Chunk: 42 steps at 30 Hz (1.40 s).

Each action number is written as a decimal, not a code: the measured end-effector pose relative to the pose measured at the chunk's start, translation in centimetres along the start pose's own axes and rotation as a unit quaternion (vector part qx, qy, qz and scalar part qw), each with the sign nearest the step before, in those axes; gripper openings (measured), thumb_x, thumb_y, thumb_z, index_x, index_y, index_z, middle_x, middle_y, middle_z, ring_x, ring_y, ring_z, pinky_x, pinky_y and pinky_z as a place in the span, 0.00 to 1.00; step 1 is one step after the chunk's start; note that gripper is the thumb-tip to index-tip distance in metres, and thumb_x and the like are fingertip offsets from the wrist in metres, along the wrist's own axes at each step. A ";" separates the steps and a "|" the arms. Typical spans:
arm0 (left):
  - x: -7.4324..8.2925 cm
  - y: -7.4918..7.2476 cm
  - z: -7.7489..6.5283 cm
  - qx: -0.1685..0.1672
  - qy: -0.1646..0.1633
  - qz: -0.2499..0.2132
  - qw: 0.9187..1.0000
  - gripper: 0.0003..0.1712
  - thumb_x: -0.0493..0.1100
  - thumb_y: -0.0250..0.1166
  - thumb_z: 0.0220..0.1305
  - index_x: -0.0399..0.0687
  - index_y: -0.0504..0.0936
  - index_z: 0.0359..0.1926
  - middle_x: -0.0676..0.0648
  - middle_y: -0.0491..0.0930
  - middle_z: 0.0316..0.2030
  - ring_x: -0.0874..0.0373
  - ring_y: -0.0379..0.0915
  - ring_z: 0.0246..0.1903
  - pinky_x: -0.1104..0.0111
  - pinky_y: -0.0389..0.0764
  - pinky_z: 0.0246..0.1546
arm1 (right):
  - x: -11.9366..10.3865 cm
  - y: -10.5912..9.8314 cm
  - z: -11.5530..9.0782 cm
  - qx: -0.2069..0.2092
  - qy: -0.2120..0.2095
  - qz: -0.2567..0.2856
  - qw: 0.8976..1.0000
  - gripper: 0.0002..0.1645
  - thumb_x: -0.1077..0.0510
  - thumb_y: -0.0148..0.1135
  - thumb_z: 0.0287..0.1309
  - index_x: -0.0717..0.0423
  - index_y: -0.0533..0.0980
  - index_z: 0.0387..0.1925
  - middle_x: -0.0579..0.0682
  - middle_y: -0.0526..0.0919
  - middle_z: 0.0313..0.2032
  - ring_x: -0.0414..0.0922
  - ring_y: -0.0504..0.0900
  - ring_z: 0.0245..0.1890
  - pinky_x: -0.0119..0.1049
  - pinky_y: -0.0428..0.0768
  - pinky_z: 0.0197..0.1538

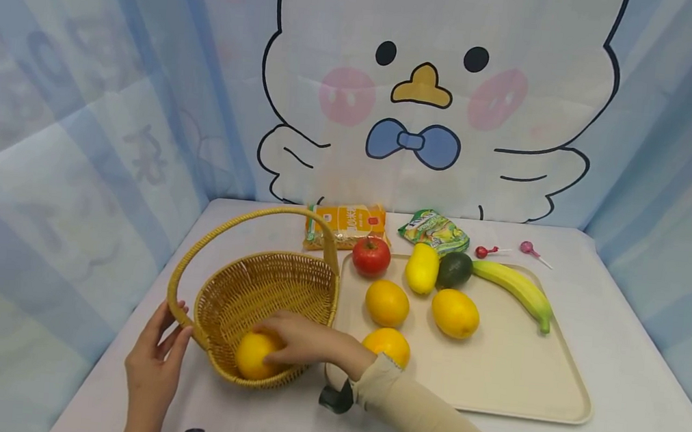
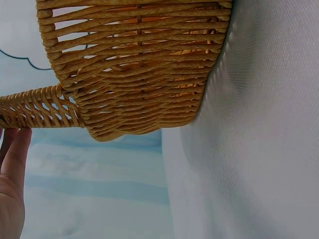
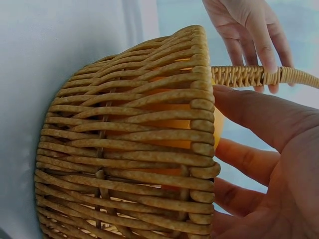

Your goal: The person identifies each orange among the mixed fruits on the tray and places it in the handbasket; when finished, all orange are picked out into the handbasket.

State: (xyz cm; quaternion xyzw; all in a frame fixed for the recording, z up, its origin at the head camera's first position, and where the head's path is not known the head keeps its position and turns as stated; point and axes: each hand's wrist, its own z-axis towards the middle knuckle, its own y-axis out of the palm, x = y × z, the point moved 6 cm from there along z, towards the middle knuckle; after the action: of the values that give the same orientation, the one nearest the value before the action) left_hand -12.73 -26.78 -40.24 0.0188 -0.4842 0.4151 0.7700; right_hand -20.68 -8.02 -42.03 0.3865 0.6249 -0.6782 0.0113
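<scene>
**White surface (image 1: 634, 382), printed curtain (image 1: 407, 180) behind: basket and fruit**

Orange fruit (image 1: 254, 357): low inside the wicker basket (image 1: 275, 280), right hand (image 1: 295, 338) curled round it. Presumably light, firm, smooth; best cupped at its widest. Basket: seemingly stiff, light; left hand (image 1: 155, 360) pinches its handle (image 1: 285, 210). Tray (image 1: 528, 390): banana (image 1: 515, 288), other fruits (image 1: 387, 302).

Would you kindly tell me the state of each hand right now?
Left hand: holding the handle of the basket.
Right hand: holding a yellow-orange fruit inside the basket.
</scene>
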 end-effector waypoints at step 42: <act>-0.3 0.1 0.1 -0.009 -0.004 -0.007 1.000 0.37 0.31 0.64 0.57 0.59 0.67 0.66 0.50 0.77 0.55 0.82 0.67 0.54 0.90 0.74 0.49 | 0.7 -1.4 -1.0 0.005 0.018 0.020 1.000 0.33 0.47 0.61 0.60 0.49 0.66 0.65 0.48 0.71 0.63 0.44 0.68 0.64 0.35 0.71 0.69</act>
State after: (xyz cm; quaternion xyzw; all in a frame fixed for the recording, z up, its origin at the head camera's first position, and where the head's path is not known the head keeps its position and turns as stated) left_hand -12.90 -26.93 -40.43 0.0170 -0.4911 0.4054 0.7708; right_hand -21.38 -6.52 -41.12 0.4113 0.6138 -0.6738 0.0119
